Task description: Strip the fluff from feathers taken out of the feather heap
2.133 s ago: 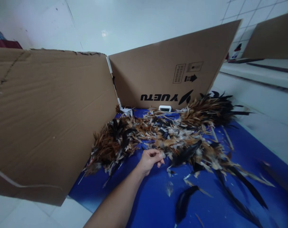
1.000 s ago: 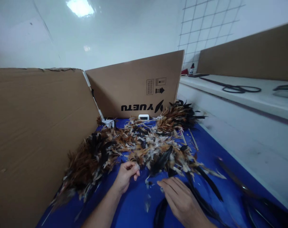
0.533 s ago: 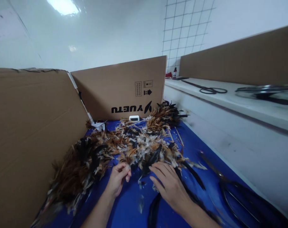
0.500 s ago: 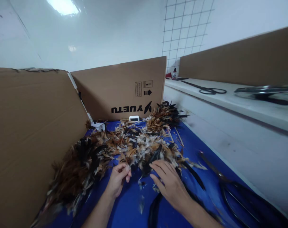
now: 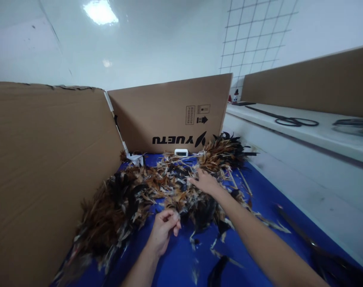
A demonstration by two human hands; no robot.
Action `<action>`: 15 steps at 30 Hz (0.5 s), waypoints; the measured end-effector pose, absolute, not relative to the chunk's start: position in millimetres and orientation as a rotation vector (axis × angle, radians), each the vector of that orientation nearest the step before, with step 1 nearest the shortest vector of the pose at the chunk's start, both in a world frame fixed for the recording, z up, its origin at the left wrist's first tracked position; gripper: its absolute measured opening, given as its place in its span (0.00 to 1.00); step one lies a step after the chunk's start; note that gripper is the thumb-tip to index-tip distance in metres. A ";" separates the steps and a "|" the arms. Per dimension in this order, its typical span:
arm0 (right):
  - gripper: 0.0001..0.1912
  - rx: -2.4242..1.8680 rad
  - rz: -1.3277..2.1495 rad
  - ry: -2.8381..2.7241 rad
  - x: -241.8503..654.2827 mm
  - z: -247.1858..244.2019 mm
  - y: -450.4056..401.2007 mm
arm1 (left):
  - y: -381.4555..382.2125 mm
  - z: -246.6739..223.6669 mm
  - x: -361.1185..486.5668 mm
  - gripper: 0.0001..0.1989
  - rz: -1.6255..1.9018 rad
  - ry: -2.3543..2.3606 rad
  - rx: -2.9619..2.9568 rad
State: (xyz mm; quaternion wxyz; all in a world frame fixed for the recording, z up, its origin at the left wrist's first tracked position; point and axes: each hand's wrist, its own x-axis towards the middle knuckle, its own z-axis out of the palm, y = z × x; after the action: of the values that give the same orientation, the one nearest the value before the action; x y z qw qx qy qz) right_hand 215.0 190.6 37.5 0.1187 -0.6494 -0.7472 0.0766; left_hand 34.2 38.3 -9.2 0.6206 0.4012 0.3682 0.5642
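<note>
Brown and black feathers (image 5: 166,183) lie heaped on blue table (image 5: 181,261), just past the left hand (image 5: 165,231), beneath the right hand (image 5: 205,182).
Scissors (image 5: 312,243) blurred, cut off lower right. Left fingers pinched together; whether they grip anything, cannot tell. Right hand extends farther out, fingers parted over the heap; contact unclear.

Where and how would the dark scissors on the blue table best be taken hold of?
Probably by the handles of the scissors, with the right hand coming from the near right side: the handles, dark and blurred, lie at the picture's lower right, while the blades point away and to the left.
</note>
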 end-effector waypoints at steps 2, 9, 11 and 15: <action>0.38 -1.912 0.277 -2.238 206.5 32.4 197.8 | 38.4 -8.2 34.6 0.15 1.293 0.846 0.907; 0.27 -1.698 0.246 -2.440 185.7 21.9 177.3 | 38.4 -6.8 35.4 0.15 1.297 0.842 0.885; 0.25 -1.619 0.231 -2.485 181.8 21.3 162.6 | 38.5 -7.7 35.5 0.15 1.294 0.846 0.885; 0.21 -1.474 0.237 -2.533 179.0 23.9 140.2 | 38.1 -9.6 35.0 0.15 1.295 0.841 0.887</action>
State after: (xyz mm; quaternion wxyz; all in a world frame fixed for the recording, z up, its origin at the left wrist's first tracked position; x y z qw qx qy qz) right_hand 179.0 140.2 23.9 0.1003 -0.4989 -0.8571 0.0802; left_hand 35.0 38.1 -9.6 0.6290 0.3872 0.3672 0.5654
